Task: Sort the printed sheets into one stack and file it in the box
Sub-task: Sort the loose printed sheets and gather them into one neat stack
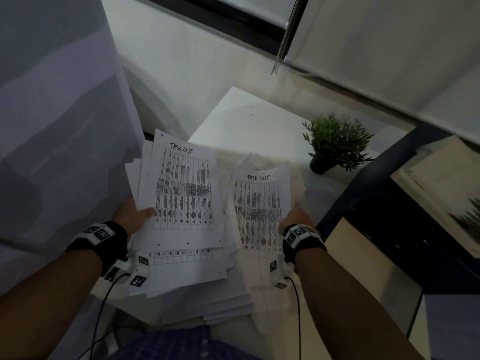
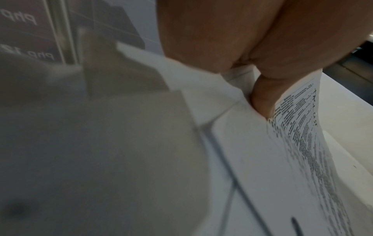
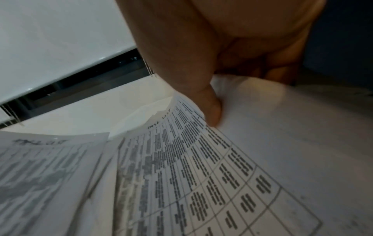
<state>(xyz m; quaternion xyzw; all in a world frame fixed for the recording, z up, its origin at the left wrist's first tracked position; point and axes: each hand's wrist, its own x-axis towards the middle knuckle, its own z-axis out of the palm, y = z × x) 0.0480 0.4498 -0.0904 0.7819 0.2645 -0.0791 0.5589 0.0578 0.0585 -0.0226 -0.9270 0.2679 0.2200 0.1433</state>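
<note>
White printed sheets headed "TASK LIST" lie in loose piles on a white table. My left hand pinches the left bundle of sheets at its left edge, thumb on top. In the left wrist view the left thumb presses on the sheet. My right hand pinches the right bundle at its right edge. The right thumb lies on the printed table of that sheet. More sheets lie spread underneath. A dark box stands to the right, with papers at its far right.
A small green potted plant stands at the back right of the table. A translucent panel rises on the left. A window blind with a bead chain hangs behind. Cables run from both wrist straps.
</note>
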